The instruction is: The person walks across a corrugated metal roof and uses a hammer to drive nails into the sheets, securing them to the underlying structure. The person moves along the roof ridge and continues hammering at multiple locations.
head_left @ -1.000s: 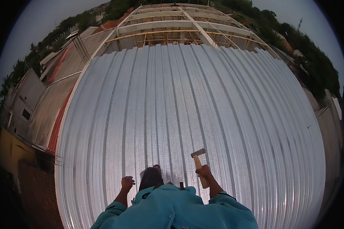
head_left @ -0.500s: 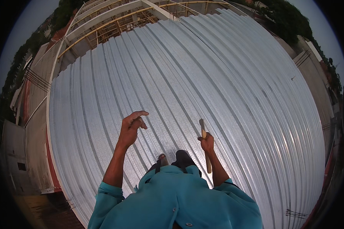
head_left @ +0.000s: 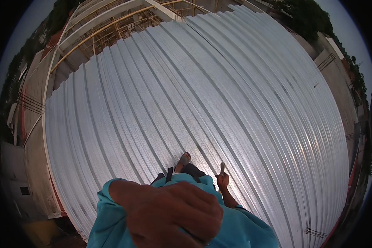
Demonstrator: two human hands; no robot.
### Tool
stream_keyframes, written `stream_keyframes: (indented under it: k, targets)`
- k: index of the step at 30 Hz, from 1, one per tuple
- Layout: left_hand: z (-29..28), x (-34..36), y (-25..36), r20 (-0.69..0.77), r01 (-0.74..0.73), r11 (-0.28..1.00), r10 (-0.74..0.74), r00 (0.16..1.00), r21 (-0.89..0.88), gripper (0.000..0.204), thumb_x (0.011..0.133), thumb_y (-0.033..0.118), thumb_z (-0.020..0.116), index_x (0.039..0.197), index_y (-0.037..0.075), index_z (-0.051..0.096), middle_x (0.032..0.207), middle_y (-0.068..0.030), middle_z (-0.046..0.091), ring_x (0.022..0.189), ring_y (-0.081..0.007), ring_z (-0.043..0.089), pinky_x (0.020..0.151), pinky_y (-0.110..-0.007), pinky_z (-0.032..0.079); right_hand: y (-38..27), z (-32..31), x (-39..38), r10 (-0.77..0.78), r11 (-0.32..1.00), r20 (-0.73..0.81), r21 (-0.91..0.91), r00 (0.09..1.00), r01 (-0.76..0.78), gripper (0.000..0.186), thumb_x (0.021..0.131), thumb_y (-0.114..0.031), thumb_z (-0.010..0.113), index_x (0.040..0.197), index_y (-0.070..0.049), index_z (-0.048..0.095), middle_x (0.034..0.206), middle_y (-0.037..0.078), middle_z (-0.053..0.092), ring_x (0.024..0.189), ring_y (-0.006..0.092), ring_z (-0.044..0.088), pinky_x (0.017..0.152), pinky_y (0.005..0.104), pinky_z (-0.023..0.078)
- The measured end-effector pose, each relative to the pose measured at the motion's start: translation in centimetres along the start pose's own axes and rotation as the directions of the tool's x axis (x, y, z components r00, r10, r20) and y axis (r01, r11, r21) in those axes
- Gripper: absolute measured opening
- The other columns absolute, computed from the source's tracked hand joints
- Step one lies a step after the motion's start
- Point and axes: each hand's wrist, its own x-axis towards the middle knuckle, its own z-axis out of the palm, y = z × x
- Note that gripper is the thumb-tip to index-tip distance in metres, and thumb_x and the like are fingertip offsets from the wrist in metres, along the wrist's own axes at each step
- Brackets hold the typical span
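Note:
My left hand (head_left: 173, 211) looms large at the bottom centre, close to the camera and in front of the teal shirt (head_left: 248, 229). Its fingers are curled together; whatever they might hold is hidden. Lower on the right, beside my leg, my right hand (head_left: 222, 181) grips a hammer (head_left: 222, 168), seen nearly end-on. My foot in a sandal (head_left: 184, 159) rests on the ribbed silver metal sheeting (head_left: 161, 91), which spreads all around me.
Beyond the sheeting's jagged far edge are concrete beams (head_left: 95, 22) with yellow bamboo poles (head_left: 87, 39). Bare rebar rods (head_left: 31, 103) stick out at the left edge, with another group (head_left: 316, 233) at lower right. Lower neighbouring roofs (head_left: 335, 82) and trees (head_left: 301, 16) lie outside.
My left hand has swung from above the sheeting down and in, close to the camera, its fingers more curled. My right hand with the hammer is lower in the picture.

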Motion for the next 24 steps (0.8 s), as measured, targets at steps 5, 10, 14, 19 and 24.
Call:
stream_keyframes:
  k: [5, 10, 14, 19, 24]
  targets:
    - [-2.6, 6.8, -4.9, -0.196, -0.004, 1.000, 0.000, 0.981, -0.023, 0.010, 0.084, 0.019, 0.074, 0.078, 0.011, 0.073, 0.051, -0.0032, 0.045, 0.040, -0.0111, 0.037, 0.038, -0.027, 0.028, -1.8, 0.0, 10.4, 0.216, 0.975, 0.302, -0.011, 0.928, -0.223, 0.022, 0.076, -0.014, 0.077, 0.072, 0.005, 0.069, 0.067, 0.019, 0.067, 0.048, 0.0227, 0.063, 0.042, 0.0375, 0.047]
    - [-6.8, 13.3, -9.6, -0.083, -0.075, 0.996, 0.071, 0.994, -0.055, 0.009, 0.080, 0.015, 0.076, 0.075, 0.011, 0.071, 0.052, -0.0039, 0.046, 0.040, -0.0110, 0.038, 0.037, -0.026, 0.027, -5.3, -2.4, 17.4, 0.023, 0.978, 0.377, -0.198, 0.926, 0.057, 0.025, 0.078, -0.016, 0.078, 0.070, 0.004, 0.066, 0.061, 0.012, 0.065, 0.048, 0.0200, 0.064, 0.042, 0.0339, 0.048]
    - [-10.6, 18.7, -13.3, -0.095, -0.130, 0.982, 0.117, 0.989, -0.137, 0.002, 0.080, 0.013, 0.076, 0.081, 0.013, 0.074, 0.053, -0.0044, 0.048, 0.040, -0.0111, 0.040, 0.037, -0.025, 0.028, -9.5, -3.2, 22.0, 0.218, 0.894, 0.385, -0.447, 0.897, -0.025, 0.039, 0.080, -0.026, 0.075, 0.115, -0.012, 0.064, 0.071, 0.016, 0.067, 0.061, 0.0242, 0.069, 0.062, 0.0413, 0.056]
    - [-17.5, 24.7, -16.4, 0.069, 0.045, 0.983, -0.033, 0.997, -0.179, 0.007, 0.085, 0.014, 0.072, 0.090, 0.015, 0.076, 0.055, -0.0066, 0.051, 0.044, -0.0146, 0.046, 0.042, -0.027, 0.034, -15.7, -4.5, 27.2, 0.153, 0.827, 0.534, -0.529, 0.831, 0.188, 0.053, 0.081, -0.032, 0.076, 0.129, -0.021, 0.057, 0.082, 0.017, 0.069, 0.077, 0.0309, 0.071, 0.067, 0.0457, 0.056]
    - [-28.2, 33.2, -23.3, 0.180, 0.348, 0.910, -0.313, 0.933, -0.224, 0.018, 0.095, 0.002, 0.050, 0.095, 0.000, 0.068, 0.074, -0.0152, 0.063, 0.066, -0.0240, 0.063, 0.065, -0.040, 0.052, -17.5, -6.0, 31.4, 0.204, 0.793, 0.398, -0.603, 0.894, 0.087, 0.044, 0.073, -0.039, 0.080, 0.098, -0.004, 0.073, 0.082, 0.015, 0.071, 0.080, 0.0292, 0.071, 0.070, 0.0450, 0.056]
